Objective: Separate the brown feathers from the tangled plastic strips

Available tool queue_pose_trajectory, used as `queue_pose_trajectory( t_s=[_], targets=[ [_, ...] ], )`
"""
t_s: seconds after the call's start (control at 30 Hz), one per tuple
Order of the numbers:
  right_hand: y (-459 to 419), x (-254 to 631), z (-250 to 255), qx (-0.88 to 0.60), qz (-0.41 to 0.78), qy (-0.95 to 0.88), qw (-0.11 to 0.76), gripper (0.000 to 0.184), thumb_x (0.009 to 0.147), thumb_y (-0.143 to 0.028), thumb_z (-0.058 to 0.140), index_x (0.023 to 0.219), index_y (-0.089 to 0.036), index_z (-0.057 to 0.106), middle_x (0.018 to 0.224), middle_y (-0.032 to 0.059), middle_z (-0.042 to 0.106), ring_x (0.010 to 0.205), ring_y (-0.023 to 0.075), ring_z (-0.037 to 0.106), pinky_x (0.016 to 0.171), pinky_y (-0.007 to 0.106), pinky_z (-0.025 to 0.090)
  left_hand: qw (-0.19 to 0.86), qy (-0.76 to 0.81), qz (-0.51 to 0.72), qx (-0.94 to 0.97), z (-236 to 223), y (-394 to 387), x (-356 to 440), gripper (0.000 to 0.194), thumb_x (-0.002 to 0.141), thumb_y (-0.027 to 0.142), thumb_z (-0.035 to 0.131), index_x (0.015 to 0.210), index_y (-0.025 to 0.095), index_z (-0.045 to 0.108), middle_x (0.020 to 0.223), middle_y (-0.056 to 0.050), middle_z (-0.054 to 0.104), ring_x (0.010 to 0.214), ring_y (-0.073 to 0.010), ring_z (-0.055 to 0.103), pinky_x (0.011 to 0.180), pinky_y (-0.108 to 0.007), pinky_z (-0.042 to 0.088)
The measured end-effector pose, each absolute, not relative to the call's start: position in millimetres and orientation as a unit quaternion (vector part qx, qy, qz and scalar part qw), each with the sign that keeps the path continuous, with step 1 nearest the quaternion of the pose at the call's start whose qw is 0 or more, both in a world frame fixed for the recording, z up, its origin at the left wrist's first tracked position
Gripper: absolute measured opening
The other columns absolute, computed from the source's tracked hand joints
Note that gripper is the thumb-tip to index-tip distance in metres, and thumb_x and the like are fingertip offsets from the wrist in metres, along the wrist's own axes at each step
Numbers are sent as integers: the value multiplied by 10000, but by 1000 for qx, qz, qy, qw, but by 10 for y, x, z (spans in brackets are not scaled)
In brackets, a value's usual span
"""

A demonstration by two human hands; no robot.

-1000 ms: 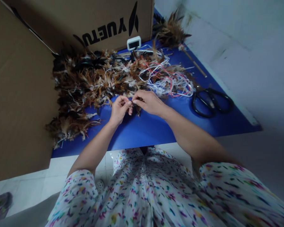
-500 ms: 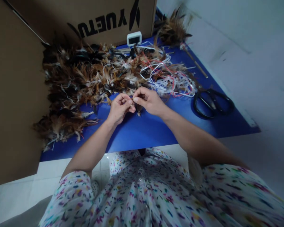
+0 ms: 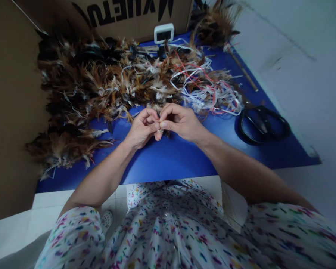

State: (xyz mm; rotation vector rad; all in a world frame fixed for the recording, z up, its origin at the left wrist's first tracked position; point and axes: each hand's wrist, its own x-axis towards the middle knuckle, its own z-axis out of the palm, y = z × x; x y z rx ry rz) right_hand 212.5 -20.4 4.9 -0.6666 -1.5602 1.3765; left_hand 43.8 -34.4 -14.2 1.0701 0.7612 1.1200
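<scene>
A pale wall bounded the right side of the blue table, with cardboard hemming the left and a printed box closing the back. My free room was the bare strip between the hands and the near edge, plus a patch reaching right toward the black-handled scissors. Behind the hands, feathers crowded the surface, running into a tangle of ribbon; a white gadget stood against the box, and a feathered stick lay near the wall.

The left hand and right hand met over the table, thumbs and forefingers pinched closed on a small scrap between them; fingers hid most of it, and I couldn't tell what it was.

Compared with a second before, my view had tipped: the gadget sat higher, the box's lettering was cut by the top border, and the scissors appeared farther right. The hands kept their pinch at nearly the same place.
</scene>
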Motion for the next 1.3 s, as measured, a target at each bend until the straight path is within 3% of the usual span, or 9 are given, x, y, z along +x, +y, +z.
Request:
queue_pose_trajectory(
  t_s=[0.17, 0.4, 0.6, 0.93, 1.13, 1.3],
  targets=[
    [-201, 2139, 36, -284, 602, -597, 447, 512, 582, -536, 919, 855, -204, 641, 756, -30, 539, 706, 101, 526, 664, 235, 447, 669, 341, 477, 456, -98, -395, 442, 526, 635, 419, 912, 861, 221, 480, 671, 59, 635, 409, -93, 591, 347, -182, 429],
    [-156, 2197, -9, -245, 590, -644, 421, 401, 688, -493, 877, 838, -166, 700, 719, -18, 607, 646, 86, 551, 596, 222, 443, 720, 287, 455, 438, -75, -407, 453, 607, 617, 426, 928, 866, 226, 412, 618, 89, 657, 368, -85, 578, 364, -156, 435],
    [-129, 2164, -86, -231, 526, -656, 489, 338, 711, -462, 875, 741, -172, 705, 724, 19, 664, 678, 117, 613, 623, 261, 505, 726, 276, 476, 412, -104, -389, 459, 595, 625, 420, 928, 847, 222, 412, 570, 106, 625, 383, -76, 585, 397, -144, 428],
    [-234, 2111, -18, -222, 635, -603, 429, 379, 853, -493, 745, 829, -149, 588, 671, 6, 677, 634, 102, 653, 617, 221, 498, 643, 282, 545, 458, -131, -385, 488, 442, 686, 442, 889, 883, 217, 564, 589, 89, 644, 392, -67, 570, 430, -175, 465],
    [-222, 2120, -15, -216, 660, -601, 396, 392, 877, -520, 712, 825, -163, 560, 708, 30, 703, 693, 132, 681, 672, 263, 530, 619, 306, 549, 471, -148, -386, 470, 416, 675, 420, 902, 932, 198, 664, 626, 63, 671, 415, -74, 595, 444, -188, 486],
    [-218, 2128, -31, -261, 644, -603, 393, 400, 878, -529, 712, 800, -165, 565, 683, 17, 685, 628, 105, 604, 585, 233, 446, 616, 313, 557, 461, -143, -385, 484, 387, 673, 418, 903, 858, 176, 665, 590, 56, 661, 402, -71, 586, 437, -183, 478]
  ],
)
